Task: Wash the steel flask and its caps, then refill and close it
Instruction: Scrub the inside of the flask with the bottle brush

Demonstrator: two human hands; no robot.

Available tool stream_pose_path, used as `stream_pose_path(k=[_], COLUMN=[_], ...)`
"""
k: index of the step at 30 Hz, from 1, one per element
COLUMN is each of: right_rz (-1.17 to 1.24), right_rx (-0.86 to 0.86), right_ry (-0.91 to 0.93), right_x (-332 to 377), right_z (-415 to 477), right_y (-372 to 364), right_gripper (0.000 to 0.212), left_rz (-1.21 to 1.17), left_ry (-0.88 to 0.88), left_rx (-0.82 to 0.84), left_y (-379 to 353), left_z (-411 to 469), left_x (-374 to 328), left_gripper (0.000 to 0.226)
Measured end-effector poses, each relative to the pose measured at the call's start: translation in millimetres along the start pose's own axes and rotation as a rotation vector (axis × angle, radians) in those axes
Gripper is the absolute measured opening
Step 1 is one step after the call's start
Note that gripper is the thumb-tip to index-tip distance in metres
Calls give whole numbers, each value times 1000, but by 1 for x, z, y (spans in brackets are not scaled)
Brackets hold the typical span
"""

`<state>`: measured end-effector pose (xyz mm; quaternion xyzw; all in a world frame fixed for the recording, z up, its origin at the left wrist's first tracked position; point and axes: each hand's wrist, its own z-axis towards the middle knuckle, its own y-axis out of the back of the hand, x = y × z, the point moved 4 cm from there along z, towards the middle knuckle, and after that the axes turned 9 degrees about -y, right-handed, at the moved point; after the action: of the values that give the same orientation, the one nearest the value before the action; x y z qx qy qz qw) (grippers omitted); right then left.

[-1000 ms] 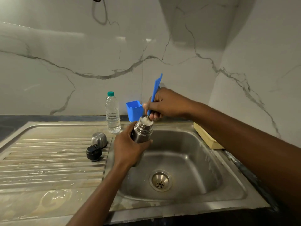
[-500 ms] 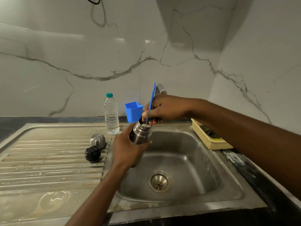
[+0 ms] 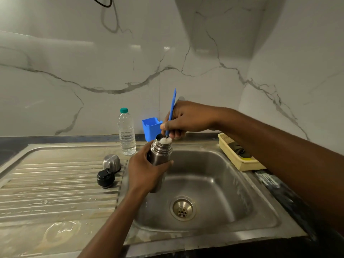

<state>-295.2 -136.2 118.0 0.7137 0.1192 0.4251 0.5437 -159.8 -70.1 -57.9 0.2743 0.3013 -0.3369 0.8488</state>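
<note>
Over the sink's (image 3: 214,175) left edge, the left hand (image 3: 147,170) grips the steel flask (image 3: 161,151) upright; the right hand (image 3: 188,119) pinches the blue brush (image 3: 171,110); its white bristles now crown the mouth, where half a second ago they were sunk inside; probably an upstroke, so scrubbing continues; steel cap (image 3: 111,162) and black cap (image 3: 105,178) wait beside it.

walls: white marble-look panels (image 3: 74,53), grey veins, corner far right | counter: dark worktop (image 3: 11,140) | steel sink (image 3: 260,192), ribbed drainboard (image 3: 55,183) left | black cable (image 3: 104,2) top | glare upper left
</note>
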Motion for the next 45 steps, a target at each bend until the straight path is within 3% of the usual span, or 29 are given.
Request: stream_pose_path(k=[6, 11, 17, 24, 29, 36, 42, 45], right_rz=[137, 4, 235, 23, -81, 63, -108, -88], right_rx=[-88, -61, -232, -284, -242, -444, -337, -372], right_ry=[-3, -7, -27, 6, 33, 52, -16, 14], right_x=[0, 0, 8, 1, -4, 2, -5, 7], right_z=[0, 4, 2, 12, 10, 2, 13, 8], right_y=[8, -15, 12, -16, -26, 9, -19, 1], right_gripper=[31, 33, 34, 38, 37, 33, 48, 45], left_rz=[9, 2, 3, -32, -20, -3, 1, -13], left_ry=[12, 7, 25, 45, 28, 31, 13, 17], left_rx=[3, -5, -32, -22, -15, -12, -49, -55], left_y=[0, -2, 3, -2, -2, -3, 1, 3], left_z=[-1, -1, -2, -3, -3, -5, 0, -1], left_x=[0, -3, -5, -4, -6, -3, -5, -3], left_gripper=[72, 70, 69, 77, 70, 73, 69, 74])
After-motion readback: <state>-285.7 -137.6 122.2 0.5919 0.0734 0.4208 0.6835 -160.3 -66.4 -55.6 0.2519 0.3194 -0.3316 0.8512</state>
